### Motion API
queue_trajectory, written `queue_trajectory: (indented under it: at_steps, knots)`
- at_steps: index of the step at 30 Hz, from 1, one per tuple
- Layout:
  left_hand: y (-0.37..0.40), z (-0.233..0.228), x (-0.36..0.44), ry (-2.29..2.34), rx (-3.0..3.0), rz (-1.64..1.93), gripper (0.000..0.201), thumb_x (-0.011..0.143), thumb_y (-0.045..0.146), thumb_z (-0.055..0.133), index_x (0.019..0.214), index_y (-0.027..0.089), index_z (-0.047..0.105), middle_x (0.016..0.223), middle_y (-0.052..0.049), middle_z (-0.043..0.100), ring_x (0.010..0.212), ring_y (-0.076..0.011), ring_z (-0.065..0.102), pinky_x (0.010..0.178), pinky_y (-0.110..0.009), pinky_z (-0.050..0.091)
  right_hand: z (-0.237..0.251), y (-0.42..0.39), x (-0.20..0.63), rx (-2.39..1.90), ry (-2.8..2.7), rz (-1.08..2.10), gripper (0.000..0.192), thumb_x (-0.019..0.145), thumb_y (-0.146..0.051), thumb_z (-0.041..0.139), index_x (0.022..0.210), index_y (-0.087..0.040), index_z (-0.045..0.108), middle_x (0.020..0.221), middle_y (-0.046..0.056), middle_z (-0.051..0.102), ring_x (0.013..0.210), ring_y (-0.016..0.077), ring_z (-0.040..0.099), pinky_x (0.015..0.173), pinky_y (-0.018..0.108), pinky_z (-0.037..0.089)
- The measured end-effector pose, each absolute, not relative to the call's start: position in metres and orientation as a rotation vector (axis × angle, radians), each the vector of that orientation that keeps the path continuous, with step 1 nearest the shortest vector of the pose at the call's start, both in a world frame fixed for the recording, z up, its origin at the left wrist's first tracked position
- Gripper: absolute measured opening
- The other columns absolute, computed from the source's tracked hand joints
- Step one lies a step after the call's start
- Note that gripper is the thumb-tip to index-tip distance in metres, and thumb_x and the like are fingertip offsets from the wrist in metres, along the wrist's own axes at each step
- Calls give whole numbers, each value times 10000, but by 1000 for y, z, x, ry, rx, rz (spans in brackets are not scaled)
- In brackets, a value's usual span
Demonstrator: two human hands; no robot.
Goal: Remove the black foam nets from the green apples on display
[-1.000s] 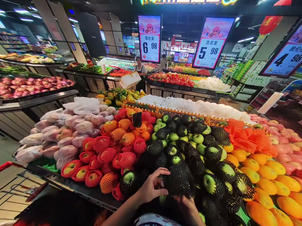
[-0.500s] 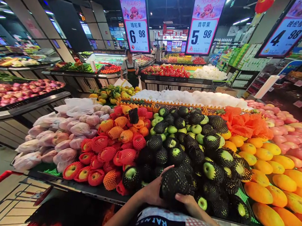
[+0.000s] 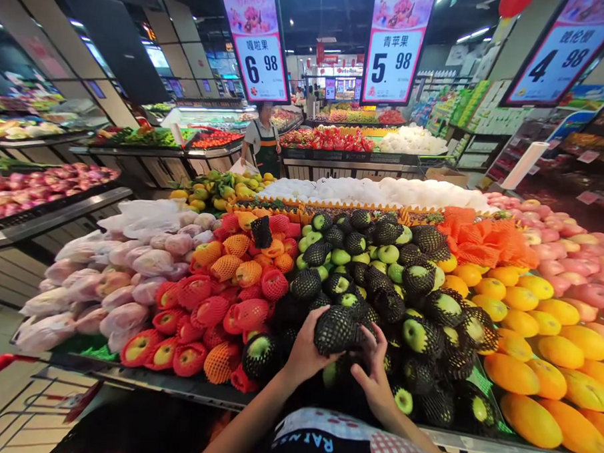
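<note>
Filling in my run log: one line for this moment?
left hand: holds black-netted apple | right hand: on netted apples below | site: fruit stand

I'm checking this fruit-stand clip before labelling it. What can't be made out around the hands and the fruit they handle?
Head view only:
- Netted fruit in the left hand: the black foam net covers it, so its kind and colour are hidden.
- Right hand: its palm faces away, so whether it grips anything cannot be told.
- Both forearms: cut off by the bottom edge.
- Price sign: small print unreadable.
</note>
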State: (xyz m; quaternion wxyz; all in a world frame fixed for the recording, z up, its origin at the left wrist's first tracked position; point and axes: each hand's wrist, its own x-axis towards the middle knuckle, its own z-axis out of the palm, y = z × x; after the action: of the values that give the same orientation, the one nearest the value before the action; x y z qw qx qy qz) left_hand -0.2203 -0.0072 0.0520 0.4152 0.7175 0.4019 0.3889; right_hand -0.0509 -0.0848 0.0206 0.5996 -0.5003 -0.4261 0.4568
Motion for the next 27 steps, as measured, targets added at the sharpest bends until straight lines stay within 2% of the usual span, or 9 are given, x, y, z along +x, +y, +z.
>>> queue_trajectory:
  at_steps: [3, 6, 8, 12, 17, 21, 27]
  knots:
    - [2, 49, -225, 1012, 1906, 765, 860, 700, 457, 822, 1449, 259, 448, 1420, -122, 462, 1338, -327, 453, 1164, -508, 335, 20, -83, -44, -1212, -1060, 835, 863, 851, -621, 606, 1505, -291, 149, 1549, 172, 293, 1357, 329, 428, 1072, 546, 389]
    - [4, 45, -227, 969, 1935, 539, 806, 784, 526, 735, 1493, 313, 417, 1485, -110, 404, 1378, -328, 417, 1173, -511, 323, 24, -84, -40, -1257, -1284, 718, 849, 878, -537, 622, 1540, -270, 162, 1611, 159, 204, 1481, 341, 242, 1177, 583, 228]
    - [3, 42, -226, 976, 1956, 528, 730, 852, 496, 667, 1508, 326, 394, 1513, -101, 392, 1410, -316, 381, 1195, -520, 284, 26, -84, -41, -1294, -1571, 753, 908, 824, -512, 700, 1557, -267, 221, 1649, 144, 158, 1521, 361, 125, 1203, 594, 150]
    - [0, 39, -225, 991, 1961, 549, 711, 870, 350, 657, 1518, 345, 365, 1534, -81, 402, 1432, -282, 368, 1207, -515, 280, 22, -78, -46, -1497, -2075, 854, 1060, 635, -454, 847, 1545, -303, 323, 1676, 130, 69, 1524, 413, -1, 1188, 634, 104]
    - [-16, 37, -233, 1089, 1934, 647, 727, 875, 343, 640, 1535, 297, 340, 1590, -98, 331, 1473, -282, 310, 1224, -518, 256, 9, -68, -51, -1656, -2205, 754, 1163, 537, -332, 880, 1549, -306, 308, 1671, 150, 8, 1512, 440, -32, 1175, 646, 101]
    - [-40, 35, -238, 1190, 1896, 793, 652, 904, 322, 585, 1520, 264, 379, 1592, -117, 328, 1477, -291, 303, 1228, -529, 244, 1, -65, -52, -1655, -2227, 696, 1194, 510, -296, 881, 1552, -313, 298, 1671, 144, -17, 1504, 468, -17, 1163, 661, 124]
    - [-84, 18, -233, 1437, 1742, 926, 552, 943, 357, 534, 1482, 306, 429, 1571, -93, 373, 1468, -289, 331, 1223, -541, 255, -10, -65, -53, -1569, -2238, 489, 1094, 585, -279, 814, 1554, -299, 305, 1673, 152, 13, 1506, 468, 66, 1147, 650, 186]
